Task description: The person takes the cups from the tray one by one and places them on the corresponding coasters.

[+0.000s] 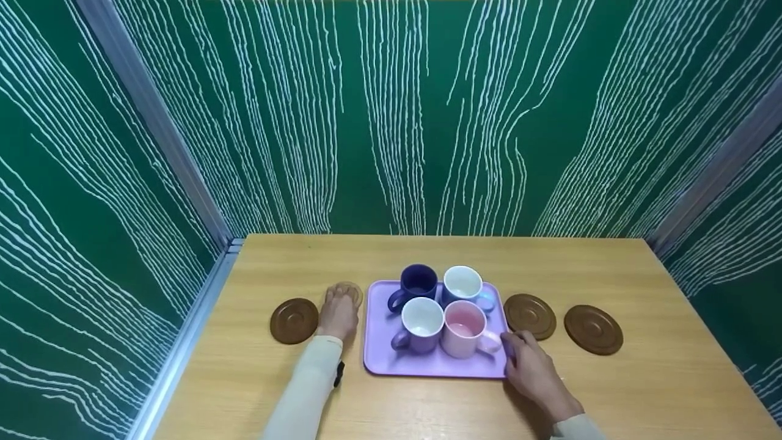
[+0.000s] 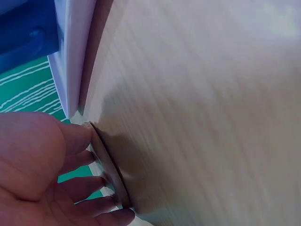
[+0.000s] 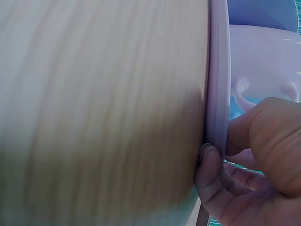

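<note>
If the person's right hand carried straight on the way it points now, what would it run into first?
Already gripping the edge of the purple tray, the right hand would probably meet the pink mug's handle first, though the head view leaves exact height and depth unclear.

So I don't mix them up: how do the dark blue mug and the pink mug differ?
The dark blue mug is dark inside; the pink mug is pink inside. In the group of four, the dark blue mug stands far left, the pink mug near right. The dark blue mug's handle points left, the pink mug's right. Both stand upright on the purple tray.
</note>
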### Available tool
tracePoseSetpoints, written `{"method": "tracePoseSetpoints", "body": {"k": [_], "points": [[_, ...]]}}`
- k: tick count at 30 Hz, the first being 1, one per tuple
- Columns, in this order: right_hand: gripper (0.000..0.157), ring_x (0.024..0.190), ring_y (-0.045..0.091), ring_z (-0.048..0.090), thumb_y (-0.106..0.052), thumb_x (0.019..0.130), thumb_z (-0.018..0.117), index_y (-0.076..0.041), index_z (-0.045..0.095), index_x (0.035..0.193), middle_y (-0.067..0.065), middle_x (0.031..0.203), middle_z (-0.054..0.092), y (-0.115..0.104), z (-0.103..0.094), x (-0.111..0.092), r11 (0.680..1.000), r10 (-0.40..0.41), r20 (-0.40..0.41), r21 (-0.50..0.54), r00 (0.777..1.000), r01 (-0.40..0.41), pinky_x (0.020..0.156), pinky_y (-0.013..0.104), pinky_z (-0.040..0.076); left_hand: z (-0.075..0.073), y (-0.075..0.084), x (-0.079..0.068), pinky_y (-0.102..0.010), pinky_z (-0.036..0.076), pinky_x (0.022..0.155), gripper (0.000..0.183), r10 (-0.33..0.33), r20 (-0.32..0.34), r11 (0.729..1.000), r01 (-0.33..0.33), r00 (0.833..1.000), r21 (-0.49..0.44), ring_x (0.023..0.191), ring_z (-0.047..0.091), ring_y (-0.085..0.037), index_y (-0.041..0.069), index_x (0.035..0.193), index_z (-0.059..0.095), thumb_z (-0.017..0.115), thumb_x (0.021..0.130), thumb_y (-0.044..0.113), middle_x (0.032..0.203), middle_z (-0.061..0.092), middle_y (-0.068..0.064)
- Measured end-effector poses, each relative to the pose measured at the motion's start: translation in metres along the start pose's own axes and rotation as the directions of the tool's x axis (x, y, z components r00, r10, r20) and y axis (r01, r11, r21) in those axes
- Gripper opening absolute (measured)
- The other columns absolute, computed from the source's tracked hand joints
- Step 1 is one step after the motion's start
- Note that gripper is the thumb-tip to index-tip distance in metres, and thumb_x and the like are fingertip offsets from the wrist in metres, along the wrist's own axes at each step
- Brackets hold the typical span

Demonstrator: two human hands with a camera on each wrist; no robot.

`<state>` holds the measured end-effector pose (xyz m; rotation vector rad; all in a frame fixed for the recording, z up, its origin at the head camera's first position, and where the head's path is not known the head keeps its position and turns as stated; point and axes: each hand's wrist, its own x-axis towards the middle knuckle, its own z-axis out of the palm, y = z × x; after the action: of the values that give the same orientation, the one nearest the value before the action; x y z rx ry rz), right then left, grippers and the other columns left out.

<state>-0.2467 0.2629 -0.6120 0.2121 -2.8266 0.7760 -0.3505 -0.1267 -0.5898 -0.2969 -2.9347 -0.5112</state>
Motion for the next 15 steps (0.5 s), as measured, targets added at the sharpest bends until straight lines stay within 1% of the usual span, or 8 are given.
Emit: {"method": "tracePoseSetpoints", "body": {"k": [2,4,9,12,15], "points": [[0.041,0.106,0.042,0.067,0.003,0.087,0.064,0.006,0.065,0.128,0.019,0.118,0.06,0.0,0.0,0.0,1.0,0.001,0.004,0.0,1.0,-0.001,0.092,0.061,0.056,-0.001,-0.001,0.003,-0.053,0.044,0.114,0.03,-0.01,0.013,1.0,0.01,1.0,-0.005,0.134,0.05,-0.048,-0.005,0.124,0.067,0.067,0.095,0.003,0.134,0.062,-0.028],[0.042,0.107,0.041,0.066,0.003,0.087,0.064,0.006,0.065,0.129,0.02,0.119,0.06,0.001,0.0,0.0,1.0,0.002,0.009,-0.001,1.0,-0.002,0.092,0.061,0.055,-0.001,-0.001,0.006,-0.053,0.041,0.116,0.03,-0.016,0.024,1.0,0.016,1.0,-0.007,0.135,0.049,-0.048,-0.005,0.124,0.067,0.066,0.095,0.003,0.135,0.062,-0.027],[0.041,0.106,0.042,0.067,0.005,0.085,0.064,0.006,0.066,0.126,0.02,0.118,0.06,0.002,0.0,0.0,1.0,-0.003,-0.019,0.005,1.0,0.003,0.092,0.062,0.055,-0.001,-0.001,0.011,-0.053,0.043,0.114,0.04,-0.05,0.057,0.998,0.052,0.997,-0.039,0.139,0.044,-0.05,-0.004,0.134,0.062,0.066,0.095,0.003,0.144,0.056,-0.025],[0.04,0.105,0.042,0.067,0.005,0.085,0.065,0.006,0.067,0.125,0.02,0.117,0.061,0.002,0.001,0.0,1.0,-0.013,-0.036,0.01,0.999,0.013,0.09,0.062,0.055,-0.001,-0.001,0.015,-0.052,0.042,0.116,0.042,-0.061,0.065,0.996,0.064,0.996,-0.055,0.142,0.042,-0.048,-0.004,0.137,0.061,0.067,0.095,0.003,0.147,0.053,-0.024],[0.04,0.104,0.041,0.068,0.004,0.086,0.065,0.005,0.067,0.126,0.019,0.118,0.06,0.002,0.002,-0.001,1.0,-0.012,-0.027,0.01,1.0,0.013,0.091,0.061,0.056,-0.001,-0.002,0.018,-0.051,0.044,0.114,0.037,-0.055,0.056,0.997,0.058,0.997,-0.046,0.138,0.045,-0.046,-0.003,0.131,0.064,0.067,0.095,0.002,0.143,0.056,-0.023]]}}
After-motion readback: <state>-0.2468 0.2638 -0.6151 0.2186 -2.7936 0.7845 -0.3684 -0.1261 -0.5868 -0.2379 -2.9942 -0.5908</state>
